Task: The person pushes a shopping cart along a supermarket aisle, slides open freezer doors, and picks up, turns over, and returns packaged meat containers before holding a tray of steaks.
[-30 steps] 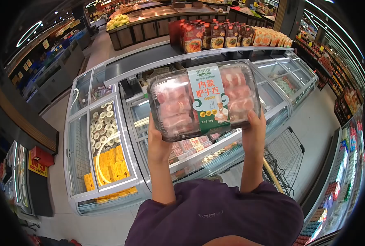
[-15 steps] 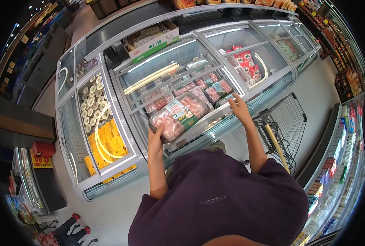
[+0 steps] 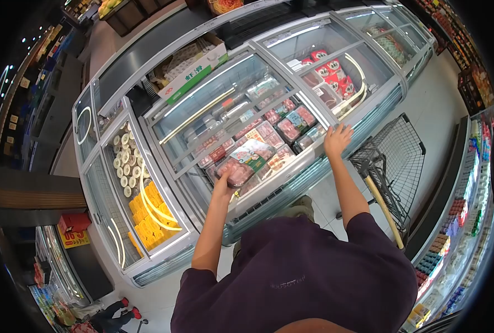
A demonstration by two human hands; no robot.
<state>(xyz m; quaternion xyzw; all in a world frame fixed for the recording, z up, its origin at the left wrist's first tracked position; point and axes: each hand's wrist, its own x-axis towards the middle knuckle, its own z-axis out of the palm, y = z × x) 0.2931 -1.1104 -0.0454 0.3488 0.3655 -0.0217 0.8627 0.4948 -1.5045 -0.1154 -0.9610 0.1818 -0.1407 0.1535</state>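
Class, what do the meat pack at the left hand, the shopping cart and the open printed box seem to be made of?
Meat pack: probably clear, glossy plastic; pink meat shows through it. 
Shopping cart: dark wire, likely metal, judging by its thin open grid; its smooth tan handle could be plastic. 
Box: apparently cardboard, printed white and green, with thin, flat walls.

Clear rectangular plastic meat pack (image 3: 247,162): glossy. Grey-framed chest freezer (image 3: 291,82): smooth, reflective glass panels. White-and-green open cardboard box (image 3: 198,74): printed, low sheen. Dark purple short-sleeved shirt (image 3: 291,266): matt cloth, softly creased.
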